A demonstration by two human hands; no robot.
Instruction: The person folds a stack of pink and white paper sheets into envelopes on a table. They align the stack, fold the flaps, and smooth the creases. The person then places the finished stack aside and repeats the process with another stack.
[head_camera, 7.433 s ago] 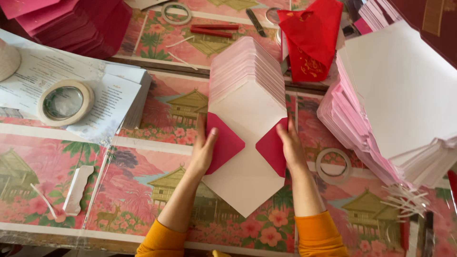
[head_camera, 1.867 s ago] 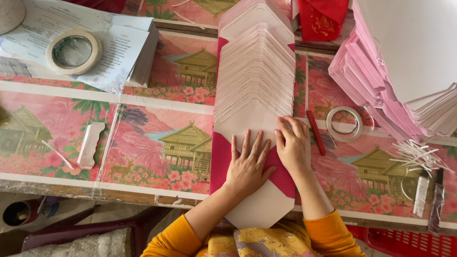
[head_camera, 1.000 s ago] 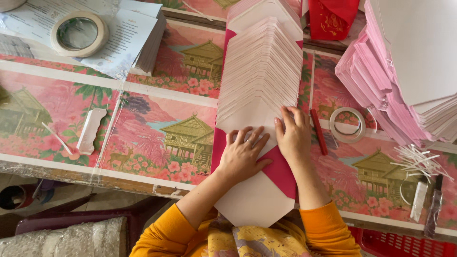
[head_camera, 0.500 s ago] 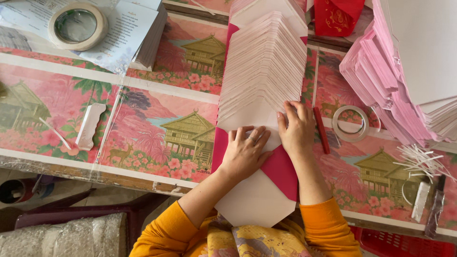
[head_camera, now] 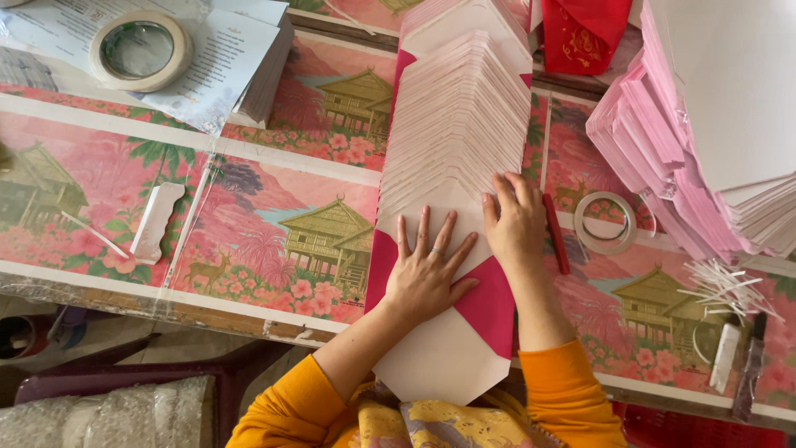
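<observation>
A long fanned row of white envelope blanks with magenta side flaps (head_camera: 456,124) runs up the middle of the table. The nearest blank (head_camera: 444,365) overhangs the table's front edge, both magenta flaps folded inward. My left hand (head_camera: 427,270) lies flat on it with fingers spread, pressing the left flap. My right hand (head_camera: 516,224) presses flat on the right flap, fingertips at the edge of the fanned row. Neither hand grips anything.
A red stick (head_camera: 556,234) and a tape roll (head_camera: 605,222) lie right of my right hand. Stacked pink and white sheets (head_camera: 705,149) fill the right. A second tape roll (head_camera: 141,50) rests on printed papers (head_camera: 224,58) at back left. White strips (head_camera: 725,286) lie right.
Since the earliest frame the fanned row has spread toward me and both flaps have been folded in. Over the last second my hands have stayed pressing on the blank; the view shifted slightly.
</observation>
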